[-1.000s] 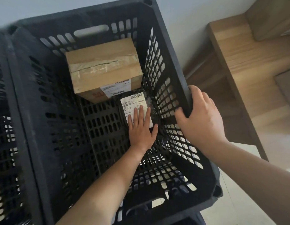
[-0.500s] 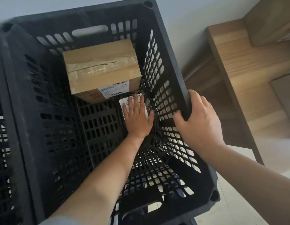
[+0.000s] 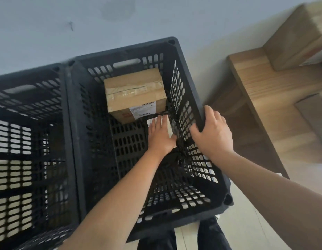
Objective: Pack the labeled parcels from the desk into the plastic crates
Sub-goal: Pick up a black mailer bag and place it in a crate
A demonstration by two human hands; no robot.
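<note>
Black slotted crate [image 3: 185, 56]; tan box [image 3: 133, 91]; parcel [image 3: 170, 159] seemingly black.

Left hand [image 3: 161, 137] flat on black parcel [image 3: 170, 159] inside crate [image 3: 185, 69]; right hand [image 3: 213, 134] seemingly around crate rim.

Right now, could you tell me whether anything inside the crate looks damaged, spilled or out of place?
Nothing stands out. The cardboard box sits taped shut at the far end of the crate, and the left hand presses the black labeled parcel flat on the floor beside it. The right hand grips the rim.
</note>
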